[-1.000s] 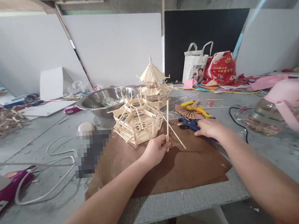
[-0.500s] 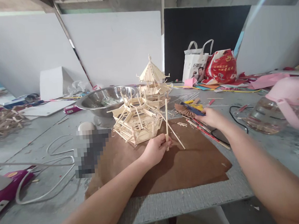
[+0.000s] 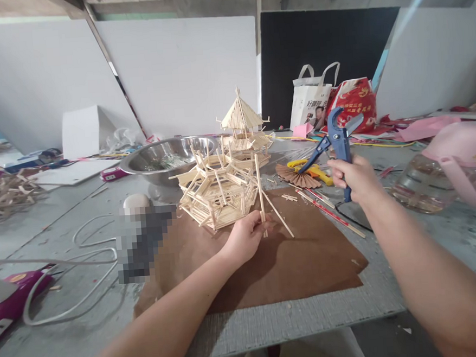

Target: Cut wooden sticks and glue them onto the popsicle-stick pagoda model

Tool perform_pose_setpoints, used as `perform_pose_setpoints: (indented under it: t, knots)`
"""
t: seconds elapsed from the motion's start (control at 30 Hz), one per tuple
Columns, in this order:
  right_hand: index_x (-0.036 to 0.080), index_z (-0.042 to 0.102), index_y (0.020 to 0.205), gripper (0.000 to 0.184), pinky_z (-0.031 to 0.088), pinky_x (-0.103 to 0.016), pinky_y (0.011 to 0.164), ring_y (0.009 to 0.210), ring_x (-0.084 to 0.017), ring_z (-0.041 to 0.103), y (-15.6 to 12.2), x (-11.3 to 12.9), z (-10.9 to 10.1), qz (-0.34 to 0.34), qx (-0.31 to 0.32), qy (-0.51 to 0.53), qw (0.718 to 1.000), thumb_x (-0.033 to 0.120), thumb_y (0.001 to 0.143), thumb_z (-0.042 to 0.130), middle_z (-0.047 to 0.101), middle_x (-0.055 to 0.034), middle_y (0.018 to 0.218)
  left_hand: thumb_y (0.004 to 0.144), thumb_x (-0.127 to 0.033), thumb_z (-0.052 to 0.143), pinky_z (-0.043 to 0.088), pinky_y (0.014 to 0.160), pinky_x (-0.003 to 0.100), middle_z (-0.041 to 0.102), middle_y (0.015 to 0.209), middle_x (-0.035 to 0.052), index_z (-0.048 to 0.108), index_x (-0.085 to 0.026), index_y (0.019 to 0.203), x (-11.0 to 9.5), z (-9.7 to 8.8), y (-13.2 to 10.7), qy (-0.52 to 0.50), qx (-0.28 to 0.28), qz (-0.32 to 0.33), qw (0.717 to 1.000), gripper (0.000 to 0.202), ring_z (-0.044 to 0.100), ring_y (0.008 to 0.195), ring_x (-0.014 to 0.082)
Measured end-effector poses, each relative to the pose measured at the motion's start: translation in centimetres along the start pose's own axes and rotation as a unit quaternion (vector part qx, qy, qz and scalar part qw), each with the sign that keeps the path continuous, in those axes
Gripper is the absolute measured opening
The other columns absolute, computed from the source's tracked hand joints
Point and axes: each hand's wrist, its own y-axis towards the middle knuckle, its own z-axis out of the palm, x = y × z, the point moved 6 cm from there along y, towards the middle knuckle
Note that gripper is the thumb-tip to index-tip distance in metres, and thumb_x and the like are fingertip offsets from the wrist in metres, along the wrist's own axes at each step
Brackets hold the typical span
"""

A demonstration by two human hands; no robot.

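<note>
Over the brown sheet (image 3: pixel 301 261), near its far edge, a thin wooden stick (image 3: pixel 259 188) is held upright by the L hand (image 3: pixel 245 238), thumb & fingers pinched shut round its lower end. Stick is stood just beside the R side of the stick-built model (image 3: pixel 217 193); contact can't be told. A taller pavilion model (image 3: pixel 242 126) is seen behind it, next to a steel bowl (image 3: pixel 155 162). R hand (image 3: pixel 354 178) is closed round the grip of a blue cutter (image 3: pixel 338 136), which is held up clear of the grey tabletop (image 3: pixel 430 241), well apart from the stick, w/ its head pointed up & its mouth open. Below the cutter a yellow tool (image 3: pixel 317 173) & a folded paper fan (image 3: pixel 299 178) are left lying; a pink-lidded jug (image 3: pixel 448 158) is stood to the R
</note>
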Motion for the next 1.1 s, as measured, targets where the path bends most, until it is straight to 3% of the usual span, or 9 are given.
perform_pose_setpoints:
  t: [0.1,0.2,0.33,0.43,0.5,0.63,0.87,1.0,1.1]
  knots:
    - [0.019,0.043,0.068,0.012,0.014,-0.021,0.034,0.028,-0.003,0.020,-0.9,0.2,1.9,0.064,0.157,0.141,0.975,0.025,0.062,0.053,0.028,0.0105,0.040,0.075,-0.029,0.045,0.044,0.073,0.028,0.062,0.092,0.0069,0.052,-0.017,0.076,0.0,-0.3,0.0,-0.025,-0.011,0.008,1.000,0.014,0.057,0.087,0.0190]
    - [0.018,0.044,0.064,0.008,0.014,-0.021,0.034,0.026,-0.003,0.021,-2.2,0.2,3.5,0.117,0.263,0.202,0.936,0.021,0.063,0.052,0.029,0.0099,0.037,0.075,-0.031,0.046,0.044,0.073,0.028,0.056,0.108,0.0087,0.051,-0.017,0.078,-0.2,-0.4,0.0,-0.038,-0.011,0.007,0.999,0.016,0.057,0.088,0.0188]
    - [0.018,0.048,0.065,0.004,0.015,-0.020,0.032,0.025,-0.003,0.023,-3.8,-0.3,5.4,0.162,0.333,0.226,0.901,0.018,0.064,0.052,0.032,0.0092,0.035,0.076,-0.031,0.045,0.044,0.068,0.027,0.062,0.089,0.0056,0.050,-0.016,0.078,-0.4,-0.5,0.0,-0.019,0.006,0.002,1.000,0.016,0.058,0.073,0.0150]
    - [0.017,0.051,0.064,0.003,0.019,-0.019,0.031,0.027,-0.003,0.027,-4.6,-0.4,6.5,0.174,0.353,0.232,0.889,0.018,0.064,0.053,0.037,0.0076,0.038,0.077,-0.031,0.045,0.044,0.065,0.025,0.060,0.072,0.0013,0.051,-0.016,0.078,-0.4,-0.6,0.0,-0.004,0.012,0.006,1.000,0.017,0.056,0.069,0.0135]
    - [0.016,0.055,0.067,0.005,0.027,-0.019,0.033,0.034,-0.005,0.039,-4.6,-0.5,6.9,0.169,0.346,0.240,0.891,0.018,0.062,0.054,0.049,0.0036,0.047,0.076,-0.031,0.045,0.043,0.063,0.024,0.059,0.070,0.0002,0.052,-0.015,0.077,-0.4,-0.8,0.1,-0.003,0.011,0.007,1.000,0.017,0.055,0.067,0.0123]
    - [0.016,0.059,0.081,0.022,0.045,-0.028,0.054,0.064,-0.015,0.057,-4.2,-0.7,7.2,0.146,0.325,0.272,0.894,0.014,0.059,0.053,0.063,-0.0046,0.081,0.076,-0.029,0.046,0.042,0.063,0.023,0.059,0.068,-0.0002,0.052,-0.015,0.074,-0.2,-0.9,0.3,-0.010,0.017,0.004,1.000,0.016,0.055,0.066,0.0116]
    - [0.017,0.060,0.079,0.021,0.047,-0.033,0.064,0.077,-0.021,0.060,-4.4,-1.2,7.7,0.148,0.327,0.289,0.888,0.014,0.060,0.052,0.063,-0.0061,0.092,0.075,-0.026,0.047,0.042,0.060,0.023,0.058,0.064,-0.0006,0.052,-0.014,0.072,-0.2,-0.8,0.3,-0.022,0.019,-0.002,1.000,0.013,0.054,0.063,0.0111]
    - [0.017,0.060,0.079,0.020,0.046,-0.032,0.062,0.071,-0.020,0.060,-4.3,-1.3,7.6,0.140,0.336,0.277,0.889,0.015,0.060,0.052,0.064,-0.0064,0.086,0.075,-0.027,0.048,0.043,0.061,0.023,0.056,0.065,-0.0006,0.054,-0.014,0.072,-0.7,-0.6,0.2,-0.025,0.035,0.009,0.999,0.014,0.053,0.062,0.0102]
    - [0.015,0.060,0.083,0.022,0.045,-0.032,0.060,0.063,-0.018,0.059,-4.5,-1.6,7.7,0.136,0.367,0.255,0.884,0.016,0.062,0.051,0.064,-0.0065,0.081,0.075,-0.027,0.048,0.043,0.063,0.023,0.056,0.069,0.0005,0.054,-0.014,0.072,-1.5,-0.2,0.0,-0.050,0.084,0.024,0.995,0.015,0.053,0.064,0.0100]
